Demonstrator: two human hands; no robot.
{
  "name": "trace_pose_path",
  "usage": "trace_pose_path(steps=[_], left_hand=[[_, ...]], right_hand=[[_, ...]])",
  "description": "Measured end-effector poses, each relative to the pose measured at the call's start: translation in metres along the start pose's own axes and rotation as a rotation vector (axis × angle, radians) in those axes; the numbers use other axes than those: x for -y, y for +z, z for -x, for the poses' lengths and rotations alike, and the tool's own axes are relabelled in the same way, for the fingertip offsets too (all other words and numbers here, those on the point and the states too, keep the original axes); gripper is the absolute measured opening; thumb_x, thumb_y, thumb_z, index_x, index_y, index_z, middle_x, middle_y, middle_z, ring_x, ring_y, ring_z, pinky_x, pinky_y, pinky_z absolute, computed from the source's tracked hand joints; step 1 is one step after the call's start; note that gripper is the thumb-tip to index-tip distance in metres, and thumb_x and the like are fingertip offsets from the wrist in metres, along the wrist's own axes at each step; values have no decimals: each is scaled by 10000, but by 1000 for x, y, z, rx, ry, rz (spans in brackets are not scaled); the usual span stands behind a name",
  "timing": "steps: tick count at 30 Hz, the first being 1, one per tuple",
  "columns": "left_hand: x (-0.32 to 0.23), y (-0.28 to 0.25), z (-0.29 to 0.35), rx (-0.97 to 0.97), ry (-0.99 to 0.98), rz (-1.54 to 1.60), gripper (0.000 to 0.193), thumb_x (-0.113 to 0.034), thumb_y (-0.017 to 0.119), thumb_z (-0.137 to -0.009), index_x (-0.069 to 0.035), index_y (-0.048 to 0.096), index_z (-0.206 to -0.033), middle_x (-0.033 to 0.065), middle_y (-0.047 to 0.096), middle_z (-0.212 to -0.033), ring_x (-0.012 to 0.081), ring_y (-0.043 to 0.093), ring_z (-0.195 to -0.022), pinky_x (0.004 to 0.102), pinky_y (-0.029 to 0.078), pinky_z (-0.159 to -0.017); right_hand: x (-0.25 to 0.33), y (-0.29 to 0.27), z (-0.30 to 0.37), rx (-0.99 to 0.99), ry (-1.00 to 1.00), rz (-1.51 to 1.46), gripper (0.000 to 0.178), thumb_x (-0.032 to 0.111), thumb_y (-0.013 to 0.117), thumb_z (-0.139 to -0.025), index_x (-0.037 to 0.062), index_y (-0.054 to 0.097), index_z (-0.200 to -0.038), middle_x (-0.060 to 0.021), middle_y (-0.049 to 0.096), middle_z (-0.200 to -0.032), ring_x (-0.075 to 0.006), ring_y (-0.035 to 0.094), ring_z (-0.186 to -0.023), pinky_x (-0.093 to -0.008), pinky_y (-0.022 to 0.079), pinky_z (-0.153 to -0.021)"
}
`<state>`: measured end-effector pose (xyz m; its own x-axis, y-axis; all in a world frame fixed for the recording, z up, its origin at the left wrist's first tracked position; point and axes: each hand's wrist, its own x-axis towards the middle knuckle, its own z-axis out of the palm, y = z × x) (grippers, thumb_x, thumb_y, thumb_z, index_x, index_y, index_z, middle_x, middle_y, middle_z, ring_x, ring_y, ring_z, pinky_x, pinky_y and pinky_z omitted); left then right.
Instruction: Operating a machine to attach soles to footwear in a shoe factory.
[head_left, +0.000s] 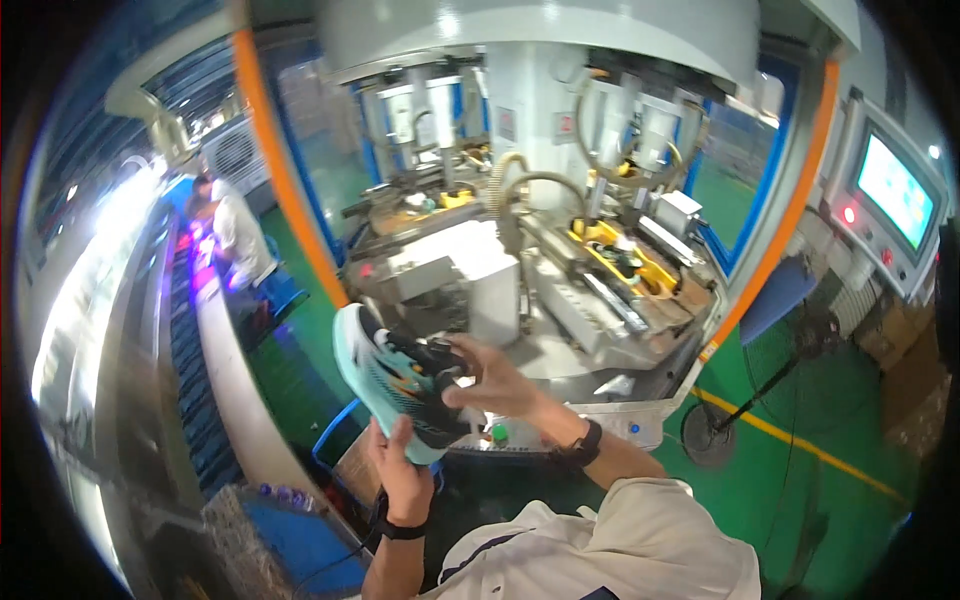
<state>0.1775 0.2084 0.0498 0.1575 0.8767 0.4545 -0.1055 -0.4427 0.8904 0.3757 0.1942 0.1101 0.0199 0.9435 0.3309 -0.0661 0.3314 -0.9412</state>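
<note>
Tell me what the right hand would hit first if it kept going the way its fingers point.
The right hand points left and already touches the teal shoe, held from below by the left hand. The shoe comes first; depth beyond it is unclear.

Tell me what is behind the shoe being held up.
Behind the teal and black shoe, gripped by the left hand and right hand, stands a white block on the grey machine. The shoe covers the machine's lower front edge there.

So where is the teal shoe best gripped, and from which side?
Probably at the heel, from below: the shoe stands nearly upright, toe up, sole facing left. The left hand already cups its lower end, while the right hand steadies the dark upper from the right.
</note>
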Motion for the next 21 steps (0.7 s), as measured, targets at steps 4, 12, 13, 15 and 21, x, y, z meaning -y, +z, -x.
trace_pose_path(steps=[4, 12, 13, 15, 21], left_hand=[[6, 113, -22, 344, -293, 304, 605, -177, 637, -916, 36, 388, -1423, 121, 549, -1308, 192, 558, -1143, 311, 459, -949], [103, 308, -98, 739, -555, 194, 741, -344, 630, -948, 79, 302, -1460, 160, 504, -1399, 208, 529, -1220, 316, 451, -984], [127, 334, -112, 757, -545, 121, 750, -327, 658, -931, 84, 311, -1454, 170, 500, -1404, 203, 545, -1202, 311, 461, -963], [187, 393, -146, 673, -328, -45, 646, -363, 720, -845, 99, 508, -1245, 251, 596, -1241, 268, 588, -1139, 330, 473, -930], [301, 514, -194, 429, -410, -491, 865, -388, 736, -788, 99, 349, -1390, 322, 542, -1283, 421, 556, -1179, 468, 460, -973]], right_hand=[[-121, -113, 52, -493, 293, 227, 725, 281, 848, -732, 1, 525, -1318, -121, 599, -1218, -189, 562, -1092, -325, 435, -968], [-59, -291, 144, -1123, 231, -49, 611, 9, 753, -691, 3, 544, -1265, -51, 612, -1047, -141, 591, -929, -287, 492, -841], [-64, -306, 156, -1179, 104, -27, 592, 19, 734, -690, 2, 546, -1252, -50, 614, -1032, -149, 598, -912, -289, 499, -827], [-57, -337, 165, -1260, -33, 68, 602, 33, 697, -698, -6, 535, -1276, -66, 611, -1089, -158, 596, -935, -290, 487, -866], [-11, -374, 205, -1373, 29, 479, 698, 213, 771, -698, -26, 511, -1299, -114, 566, -1200, -210, 565, -1074, -337, 440, -971]])
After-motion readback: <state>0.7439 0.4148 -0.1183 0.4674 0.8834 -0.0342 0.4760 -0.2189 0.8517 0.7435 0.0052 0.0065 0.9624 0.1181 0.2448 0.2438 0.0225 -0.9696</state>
